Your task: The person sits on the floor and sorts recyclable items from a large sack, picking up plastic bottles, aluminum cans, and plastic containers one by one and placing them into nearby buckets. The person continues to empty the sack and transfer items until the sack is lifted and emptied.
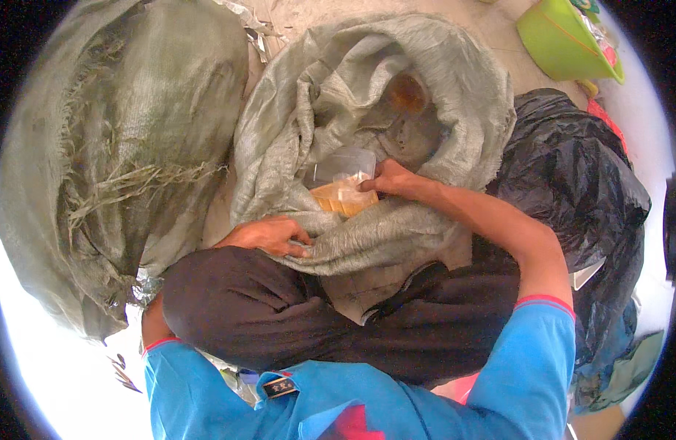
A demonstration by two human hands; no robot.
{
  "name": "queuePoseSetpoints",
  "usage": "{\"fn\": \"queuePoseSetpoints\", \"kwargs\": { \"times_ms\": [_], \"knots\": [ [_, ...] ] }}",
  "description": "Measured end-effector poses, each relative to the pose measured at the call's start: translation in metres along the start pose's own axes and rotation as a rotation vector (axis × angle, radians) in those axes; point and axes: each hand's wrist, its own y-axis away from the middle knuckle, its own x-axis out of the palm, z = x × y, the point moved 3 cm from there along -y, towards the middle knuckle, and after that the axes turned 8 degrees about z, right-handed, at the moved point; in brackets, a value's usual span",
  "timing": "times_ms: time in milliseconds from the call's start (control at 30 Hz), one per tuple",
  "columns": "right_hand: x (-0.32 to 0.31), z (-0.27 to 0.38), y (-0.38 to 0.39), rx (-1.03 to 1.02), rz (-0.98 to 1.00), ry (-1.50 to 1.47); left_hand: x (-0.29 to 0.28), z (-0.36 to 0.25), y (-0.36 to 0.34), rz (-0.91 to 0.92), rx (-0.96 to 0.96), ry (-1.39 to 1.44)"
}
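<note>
Inside the open sack [396, 110], the right hand [393, 179] pinches a yellow packet [343, 196] beside a clear tub [344, 163], while the left hand [268, 235] clamps the rim down; holding it wide should ease lifting.

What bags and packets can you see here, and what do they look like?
Open woven sack: middle, grey-green, crumpled, mouth held by the left hand.
Clear plastic packet: inside that sack, see-through with orange-yellow contents, under the right hand.
Full woven sack: left, grey-green, frayed.
Black plastic bag: right, shiny, bulging.
Green tub: top right, bright green, holding colourful wrappers.
Small dark label: on the blue shirt, bottom.
</note>
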Motion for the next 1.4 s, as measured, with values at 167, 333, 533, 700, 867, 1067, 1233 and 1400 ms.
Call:
{"fn": "queuePoseSetpoints", "kwargs": {
  "times_ms": [167,333,533,700,867,1067,1233,1400],
  "knots": [
    [0.0,0.015,0.008,0.224,0.15,0.086,-0.015,-0.017,-0.014,-0.546,0.102,0.302],
    [-0.014,0.011,0.002,0.035,0.102,-0.002,-0.034,0.007,-0.035,-1.172,0.221,-0.005],
    [-0.043,0.035,0.024,0.005,-0.043,-0.128,-0.058,0.005,-0.031,-1.036,-0.117,0.133],
    [-0.073,0.039,0.033,-0.051,-0.244,0.035,-0.071,0.027,-0.039,-0.994,-0.316,-0.2],
    [-0.079,0.075,0.057,-0.015,-0.282,-0.113,-0.068,0.024,-0.036,-0.932,-0.339,-0.344],
    [-0.103,0.061,0.066,0.091,-0.482,0.397,-0.075,-0.024,-0.018,-0.946,-0.04,0.102],
    [-0.109,0.077,0.079,-0.037,-0.562,0.501,-0.082,-0.04,-0.03,-0.715,0.29,0.889],
    [-0.092,0.132,0.134,-0.083,-0.508,0.459,-0.109,-0.048,-0.018,-0.634,0.492,0.994]
  ]
}}
